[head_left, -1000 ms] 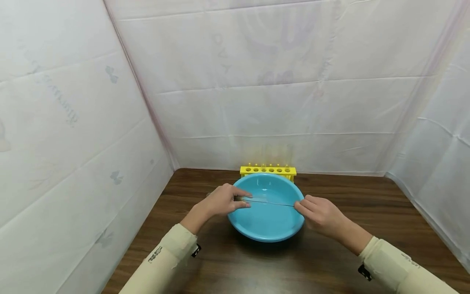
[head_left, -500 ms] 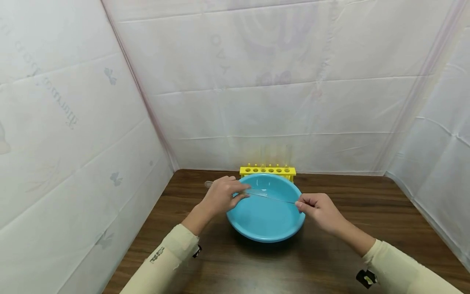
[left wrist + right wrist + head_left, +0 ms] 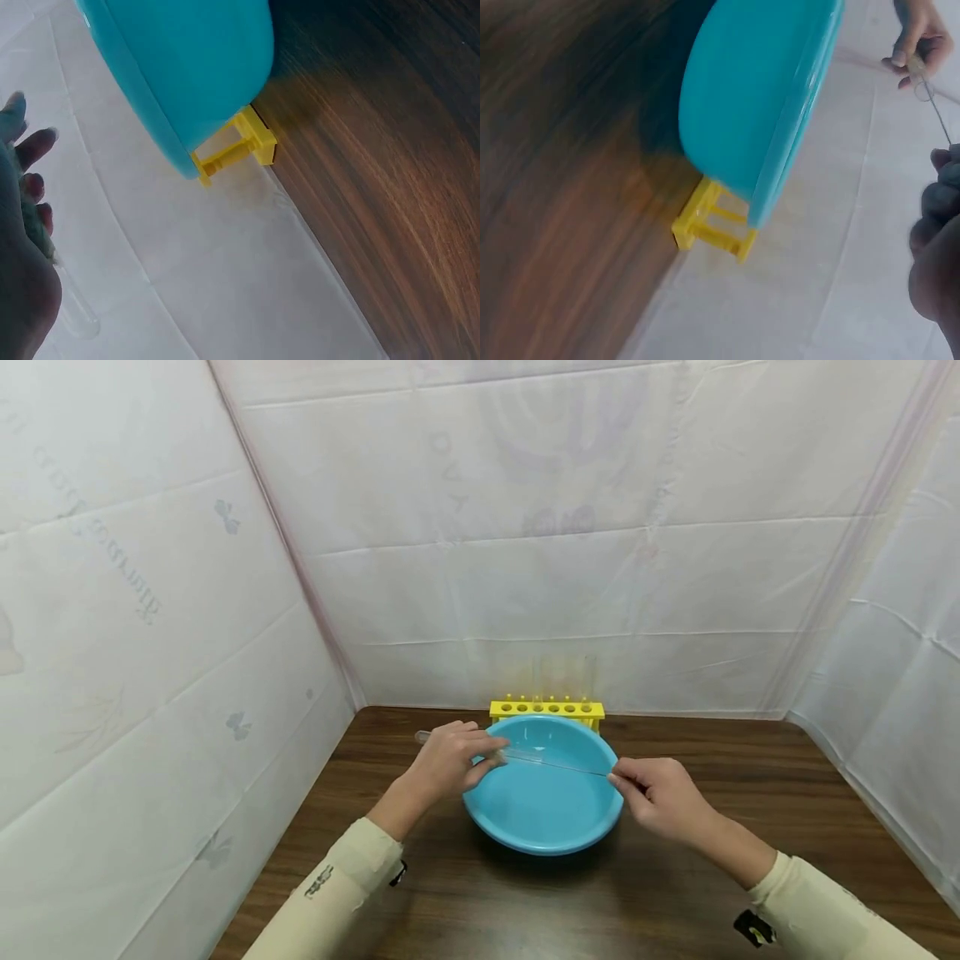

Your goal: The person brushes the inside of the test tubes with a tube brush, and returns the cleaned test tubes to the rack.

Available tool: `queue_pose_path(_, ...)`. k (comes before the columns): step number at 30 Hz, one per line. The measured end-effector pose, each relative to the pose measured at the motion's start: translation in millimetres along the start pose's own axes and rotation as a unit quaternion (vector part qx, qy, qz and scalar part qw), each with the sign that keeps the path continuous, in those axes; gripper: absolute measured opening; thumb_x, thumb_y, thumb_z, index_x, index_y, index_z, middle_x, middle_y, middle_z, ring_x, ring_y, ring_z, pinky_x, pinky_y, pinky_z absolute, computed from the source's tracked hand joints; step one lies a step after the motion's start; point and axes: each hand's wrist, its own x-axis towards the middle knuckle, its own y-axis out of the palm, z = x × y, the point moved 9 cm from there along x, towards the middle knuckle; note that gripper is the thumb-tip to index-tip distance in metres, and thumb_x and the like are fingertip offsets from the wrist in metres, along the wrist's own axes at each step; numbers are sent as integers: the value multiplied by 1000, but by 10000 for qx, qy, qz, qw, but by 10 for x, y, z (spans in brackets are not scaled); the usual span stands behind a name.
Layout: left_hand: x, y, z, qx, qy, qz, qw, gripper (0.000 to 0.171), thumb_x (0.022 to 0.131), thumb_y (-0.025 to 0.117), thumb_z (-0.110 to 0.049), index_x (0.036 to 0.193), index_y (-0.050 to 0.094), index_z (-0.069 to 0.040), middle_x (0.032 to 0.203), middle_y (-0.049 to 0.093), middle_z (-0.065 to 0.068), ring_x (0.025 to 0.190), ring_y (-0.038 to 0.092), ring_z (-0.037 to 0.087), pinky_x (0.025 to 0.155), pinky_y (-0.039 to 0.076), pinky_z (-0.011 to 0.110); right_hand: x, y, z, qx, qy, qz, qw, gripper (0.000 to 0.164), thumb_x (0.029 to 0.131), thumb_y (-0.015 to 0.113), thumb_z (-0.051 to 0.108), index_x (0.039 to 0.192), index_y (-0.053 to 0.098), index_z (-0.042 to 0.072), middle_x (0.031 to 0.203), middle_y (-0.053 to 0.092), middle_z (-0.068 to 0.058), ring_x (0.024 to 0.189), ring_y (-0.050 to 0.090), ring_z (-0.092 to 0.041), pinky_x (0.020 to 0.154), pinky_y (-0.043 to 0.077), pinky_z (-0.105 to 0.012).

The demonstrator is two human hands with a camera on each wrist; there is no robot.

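Note:
Over the blue basin (image 3: 543,818), my left hand (image 3: 448,762) holds a clear test tube (image 3: 77,311) lying nearly level. Its rounded end sticks out behind the palm, and its mouth points right. A test tube brush with a thin wire handle (image 3: 573,768) runs into that mouth. My right hand (image 3: 662,797) pinches the wire's outer end near the basin's right rim. In the right wrist view, pale bristles (image 3: 916,63) show at the left fingers; the rest of the brush head is hidden by the hand.
Behind the basin stands a yellow test tube rack (image 3: 592,710) with clear tubes (image 3: 588,677) upright in it. The dark wooden table (image 3: 480,918) backs onto a white sheet (image 3: 412,593), and sheets hang at both sides.
My left hand has turned and risen slightly, bringing the tube's rounded end into view on the left. My right hand has shifted a little to the right, still pinching the wire.

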Motion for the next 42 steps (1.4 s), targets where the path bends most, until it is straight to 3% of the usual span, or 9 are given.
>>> queue_pose_path(7,-16,170,147,-805,-779,1039,9883,28,97,80,-34,123,82,-22,110,84,-7,85,76,7,64,53,17,-75,-82,226,-1459,-2054,-798,9644,28,109,54,14,84,67,16,69,58,8,61,41,2,53,35,-13)
queue_pose_path(13,-121,268,264,-1616,-1642,1808,9562,30,97,80,-38,123,82,-23,106,84,-5,66,61,1,55,48,19,-175,-66,286,-2323,-3037,-984,9188,36,106,40,8,84,68,11,68,52,5,61,36,-4,49,32,-15)
queue_pose_path(16,-170,294,293,-1882,-1928,2012,9418,31,96,80,-39,123,82,-24,105,84,-5,59,53,1,52,44,20,-203,-54,286,-2372,-3177,-981,9128,35,106,42,7,84,69,9,69,53,4,61,39,-6,49,35,-16)
queue_pose_path(22,-173,242,306,-1572,-1677,1680,9586,31,98,79,-37,126,81,-25,113,83,-6,74,63,3,59,49,19,-99,-76,61,-413,-1211,-422,9909,27,104,63,1,86,71,19,69,55,11,60,40,5,53,37,-12)
queue_pose_path(25,-155,168,277,-1162,-1210,1255,9778,29,97,80,-32,125,81,-24,112,83,-5,84,70,6,66,53,19,-82,-26,-105,360,262,8,9990,28,97,71,-3,85,74,22,64,50,15,55,37,6,49,37,-17)
queue_pose_path(31,-129,6,187,-182,-346,334,9987,24,93,84,-24,117,84,-21,93,81,-5,73,66,11,64,54,24,-100,87,-310,1609,1871,722,9664,28,108,62,11,84,71,0,63,43,10,54,36,-5,48,35,-27)
queue_pose_path(34,-134,-64,142,241,-30,-36,9997,26,90,87,-22,116,84,-20,88,80,-5,70,64,10,64,54,26,-120,160,-379,2809,2365,1056,9241,31,109,57,11,87,67,-9,65,46,9,53,33,-9,46,30,-30)
queue_pose_path(39,-150,-96,108,582,222,-186,9979,28,89,87,-20,117,84,-20,87,79,-5,72,67,10,66,56,27,-192,258,-425,4226,2883,1548,8452,30,112,52,14,87,67,6,69,53,9,52,29,-9,49,16,-37)
queue_pose_path(42,-156,-54,121,456,157,56,9988,30,91,85,-21,121,82,-19,91,81,-4,73,68,10,66,58,25,-204,246,-445,3937,2836,1522,8610,29,112,54,16,87,67,8,69,52,7,54,30,-12,50,20,-39)
